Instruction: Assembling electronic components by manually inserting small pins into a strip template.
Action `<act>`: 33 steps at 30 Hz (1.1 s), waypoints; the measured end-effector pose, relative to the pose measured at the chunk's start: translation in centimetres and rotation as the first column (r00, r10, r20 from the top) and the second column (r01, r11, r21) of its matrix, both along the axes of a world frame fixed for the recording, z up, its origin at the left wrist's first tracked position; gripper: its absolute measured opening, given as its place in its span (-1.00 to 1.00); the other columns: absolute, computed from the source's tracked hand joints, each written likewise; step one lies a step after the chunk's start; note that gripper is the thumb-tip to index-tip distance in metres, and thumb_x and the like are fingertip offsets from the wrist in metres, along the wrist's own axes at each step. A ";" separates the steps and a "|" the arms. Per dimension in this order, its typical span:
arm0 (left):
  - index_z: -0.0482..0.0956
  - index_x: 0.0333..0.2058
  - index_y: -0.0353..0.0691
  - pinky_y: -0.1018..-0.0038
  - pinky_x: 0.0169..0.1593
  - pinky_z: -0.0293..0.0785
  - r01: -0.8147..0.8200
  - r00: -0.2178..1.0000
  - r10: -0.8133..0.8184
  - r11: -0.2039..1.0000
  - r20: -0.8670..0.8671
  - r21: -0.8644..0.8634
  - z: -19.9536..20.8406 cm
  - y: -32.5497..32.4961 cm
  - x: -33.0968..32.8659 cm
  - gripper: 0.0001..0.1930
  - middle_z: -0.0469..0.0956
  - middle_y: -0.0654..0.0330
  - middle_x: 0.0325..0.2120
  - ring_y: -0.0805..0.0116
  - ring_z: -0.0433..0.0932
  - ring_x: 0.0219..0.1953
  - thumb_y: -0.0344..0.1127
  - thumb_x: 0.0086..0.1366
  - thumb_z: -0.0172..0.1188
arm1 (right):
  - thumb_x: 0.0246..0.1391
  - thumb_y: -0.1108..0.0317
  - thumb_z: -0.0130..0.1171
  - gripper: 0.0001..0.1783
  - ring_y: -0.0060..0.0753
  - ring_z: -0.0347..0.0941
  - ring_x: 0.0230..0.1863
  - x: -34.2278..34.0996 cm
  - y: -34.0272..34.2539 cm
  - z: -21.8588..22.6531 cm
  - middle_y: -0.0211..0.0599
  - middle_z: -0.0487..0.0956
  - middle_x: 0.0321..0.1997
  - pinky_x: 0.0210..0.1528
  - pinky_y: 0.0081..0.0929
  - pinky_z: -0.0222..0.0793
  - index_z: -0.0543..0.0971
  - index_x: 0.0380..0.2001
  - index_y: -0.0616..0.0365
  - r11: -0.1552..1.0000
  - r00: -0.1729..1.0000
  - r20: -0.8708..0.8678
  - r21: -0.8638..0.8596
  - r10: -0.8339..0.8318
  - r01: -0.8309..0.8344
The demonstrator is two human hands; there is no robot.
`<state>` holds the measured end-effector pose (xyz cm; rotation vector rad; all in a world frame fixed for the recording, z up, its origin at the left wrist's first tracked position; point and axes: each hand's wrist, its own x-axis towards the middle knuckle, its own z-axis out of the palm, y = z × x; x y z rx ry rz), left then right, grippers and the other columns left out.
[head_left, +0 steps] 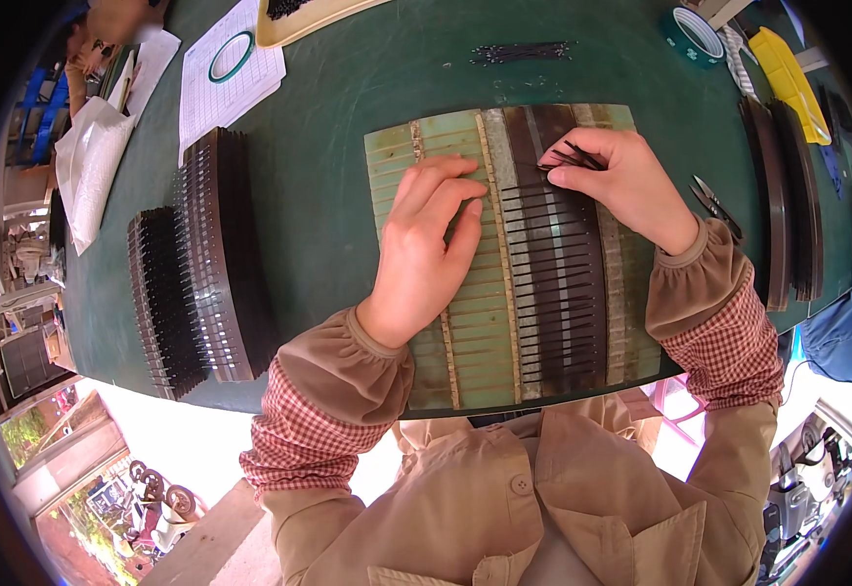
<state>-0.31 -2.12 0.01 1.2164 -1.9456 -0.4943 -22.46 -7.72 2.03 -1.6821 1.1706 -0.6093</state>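
A green grooved board [475,342] lies on the table before me. Along it runs a dark strip [582,322], crossed by a row of thin black pin-like pieces [533,283] spaced side by side. My right hand [631,176] is pinched around a small bunch of the thin black pieces [577,156], above the strip's far end. Over the board's left part hovers or rests my left hand [421,234]; its fingers are bent, with the thumb apart from them, and nothing shows between them. Its fingertips are close to the pale ridge left of the row.
Stacked dark strips [221,264] stand at left, more dark strips [778,195] at right beside small snips [714,205]. Farther back lie loose black pieces [524,52], a tape roll [695,37], paper sheets [221,93], a tray [319,18] and bubble wrap [99,166]. Another person's arm shows at far left.
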 end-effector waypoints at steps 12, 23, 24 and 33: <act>0.53 -0.12 -0.30 0.25 0.03 0.35 0.114 0.890 -0.030 0.981 0.456 -0.158 0.4 0.6 -1.2 -0.63 0.39 0.04 0.05 0.00 0.33 0.05 -0.59 0.03 0.16 | -0.08 0.46 0.20 -0.87 -0.17 0.51 -0.39 1.0 1.2 -0.6 -0.15 0.55 -0.40 -0.29 -0.41 0.40 0.52 -0.41 0.26 0.941 0.984 -0.173 -0.337 -0.044 -0.017; 0.52 -0.21 -0.30 0.46 0.04 0.31 0.134 0.959 -0.036 0.931 -0.281 0.340 1.9 -1.0 -1.2 -0.86 0.52 0.17 -0.16 0.34 0.43 -0.05 -0.45 0.25 0.13 | 0.00 0.44 0.23 -0.83 -0.67 0.38 -0.36 -0.7 0.1 1.3 -0.39 0.55 -0.42 -0.27 -0.62 0.32 0.49 -0.48 0.35 1.000 0.989 0.146 0.027 0.003 -0.007; 0.51 -0.27 -0.32 0.48 0.02 0.31 0.161 0.920 0.000 0.913 -0.393 0.376 1.3 -1.3 -1.4 -0.90 0.53 0.23 -0.25 0.40 0.45 -0.11 -0.44 0.26 0.13 | 0.01 0.44 0.22 -0.83 -0.67 0.39 -0.35 -0.2 0.0 1.6 -0.38 0.55 -0.42 -0.25 -0.62 0.33 0.49 -0.49 0.34 0.997 0.989 0.134 0.049 0.057 -0.064; 0.52 -0.29 -0.32 0.41 -0.02 0.36 -0.025 0.996 0.030 0.998 -0.083 0.060 0.3 -1.0 -0.3 -0.87 0.53 0.10 -0.14 0.20 0.46 -0.07 -0.54 0.15 0.13 | -0.01 0.49 0.20 -0.84 -0.60 0.44 -0.31 -0.5 -1.0 0.5 -0.34 0.57 -0.38 -0.19 -0.62 0.37 0.59 -0.34 0.37 0.990 0.993 0.113 0.136 0.021 -0.036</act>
